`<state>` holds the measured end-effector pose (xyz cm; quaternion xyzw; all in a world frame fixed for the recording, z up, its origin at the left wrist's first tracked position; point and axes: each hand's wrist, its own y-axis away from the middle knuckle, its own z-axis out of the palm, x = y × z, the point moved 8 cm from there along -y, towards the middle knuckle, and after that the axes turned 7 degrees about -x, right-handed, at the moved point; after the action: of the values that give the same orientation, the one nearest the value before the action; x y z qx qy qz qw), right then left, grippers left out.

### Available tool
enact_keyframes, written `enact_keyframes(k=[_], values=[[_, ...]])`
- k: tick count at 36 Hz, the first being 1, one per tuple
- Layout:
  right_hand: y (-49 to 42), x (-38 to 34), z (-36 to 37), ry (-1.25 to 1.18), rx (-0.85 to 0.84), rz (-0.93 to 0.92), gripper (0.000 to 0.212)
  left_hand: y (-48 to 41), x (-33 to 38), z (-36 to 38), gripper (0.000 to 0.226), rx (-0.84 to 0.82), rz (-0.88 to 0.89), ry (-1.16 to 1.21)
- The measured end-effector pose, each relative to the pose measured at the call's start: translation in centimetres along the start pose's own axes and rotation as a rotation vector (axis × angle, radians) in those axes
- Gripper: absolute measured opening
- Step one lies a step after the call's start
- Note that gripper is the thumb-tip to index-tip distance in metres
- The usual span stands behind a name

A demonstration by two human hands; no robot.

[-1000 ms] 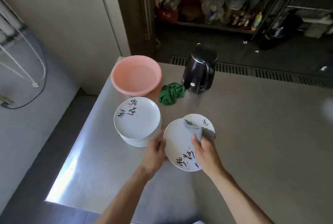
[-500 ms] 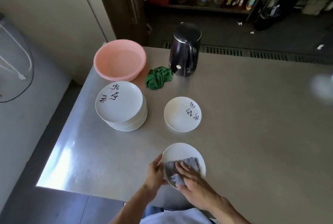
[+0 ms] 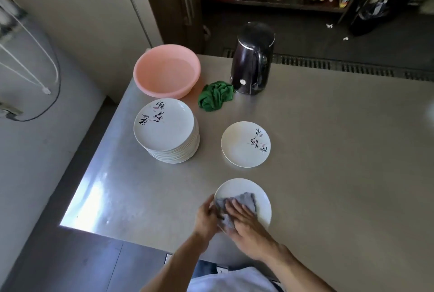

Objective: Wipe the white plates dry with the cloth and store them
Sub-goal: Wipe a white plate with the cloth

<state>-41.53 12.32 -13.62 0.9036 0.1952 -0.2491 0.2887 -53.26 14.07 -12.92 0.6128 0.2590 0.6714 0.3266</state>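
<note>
A white plate (image 3: 242, 187) is held near the table's front edge. My left hand (image 3: 206, 217) grips its left rim. My right hand (image 3: 246, 226) presses a grey cloth (image 3: 244, 199) flat on the plate's face, fingers spread over the cloth. A single white plate with black writing (image 3: 245, 144) lies on the table beyond it. A tall stack of white plates (image 3: 166, 131) with writing on the top one stands to the left.
A pink basin (image 3: 166, 71), a crumpled green cloth (image 3: 215, 95) and a dark kettle (image 3: 253, 58) stand at the back of the steel table (image 3: 340, 151). The table's left edge and front edge are close to my hands. Shelves with clutter lie beyond.
The held plate came down and toward me, from in front of the lone plate to the front edge. My right hand now presses the cloth flat on its face.
</note>
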Motion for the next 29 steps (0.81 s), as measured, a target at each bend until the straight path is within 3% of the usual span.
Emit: enact_keyframes(k=[7,13,15,19,21,23,26,29], values=[[3.5,2.2,-0.5,0.025,0.012,-0.034,0.060,-0.2,-0.1,-0.9,0.047,0.015,0.032,-0.015],[-1.2,4.2,-4.5,-0.397,0.284,0.446,0.057,1.0,-0.8,0.6,0.037,0.024,0.031,0.048],[-2.5,2.4,-4.7,-0.406,0.287,0.391,0.058,1.1,-1.0,1.3,0.035,0.011,0.032,0.059],[-2.7,-1.7,-2.2,-0.301,0.156,0.064,0.058,1.2,-0.6,1.3,0.031,-0.014,0.085,0.022],[-1.8,-0.5,-1.3,-0.208,0.155,0.053,0.055,1.0,-0.6,0.8,0.035,0.009,0.089,-0.002],[-0.7,2.6,-0.9,-0.055,0.179,0.239,0.057,0.8,-0.8,0.2,0.037,0.040,0.081,-0.027],[0.9,5.9,-1.8,-0.068,0.253,0.572,0.063,0.8,-0.6,0.2,0.037,0.031,0.086,-0.054],[0.0,5.0,-1.7,-0.170,0.219,0.535,0.061,0.7,-0.4,0.4,0.036,0.008,0.088,-0.097]])
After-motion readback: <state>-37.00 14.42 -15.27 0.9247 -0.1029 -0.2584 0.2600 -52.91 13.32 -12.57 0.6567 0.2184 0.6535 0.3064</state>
